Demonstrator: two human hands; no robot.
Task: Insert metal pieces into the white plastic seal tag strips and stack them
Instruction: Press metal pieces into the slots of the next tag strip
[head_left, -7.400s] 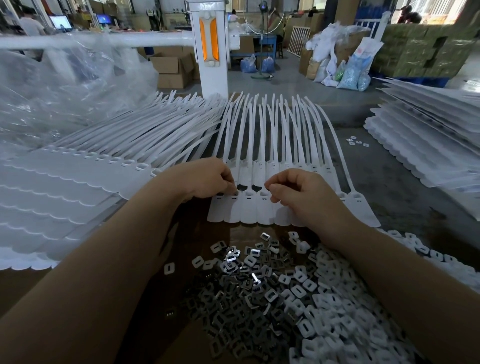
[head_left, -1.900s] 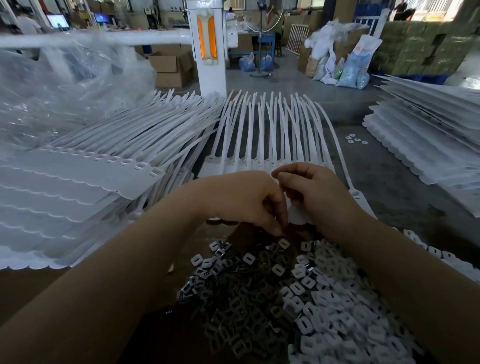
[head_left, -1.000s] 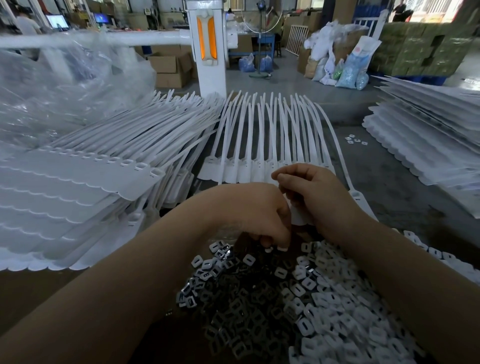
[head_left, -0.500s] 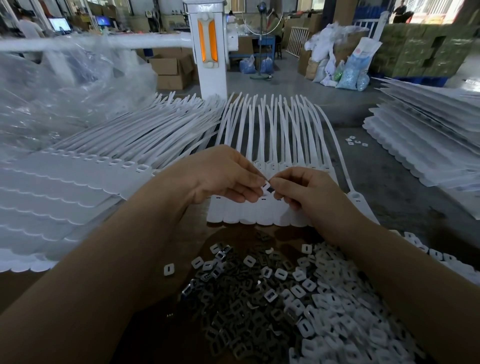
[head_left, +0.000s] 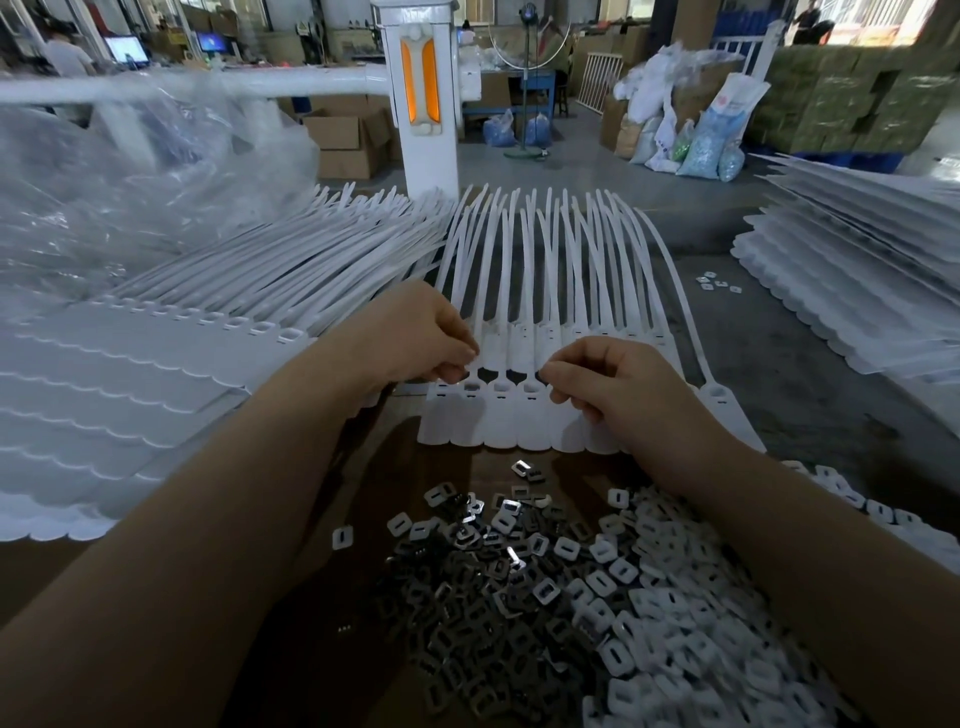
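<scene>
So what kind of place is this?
Most likely a factory or warehouse assembly floor: stacked white seal tag strips, a heap of metal pieces, cardboard boxes and filled sacks behind.

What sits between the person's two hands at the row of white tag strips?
In the head view, the gap between the left hand and right hand shows heads of the joined white tag strips, with small slots; nothing else lies there.

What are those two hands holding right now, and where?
Both hands' fingers pinch at the seal tag strip along its row of head slots; any metal piece between them cannot be told.
</scene>
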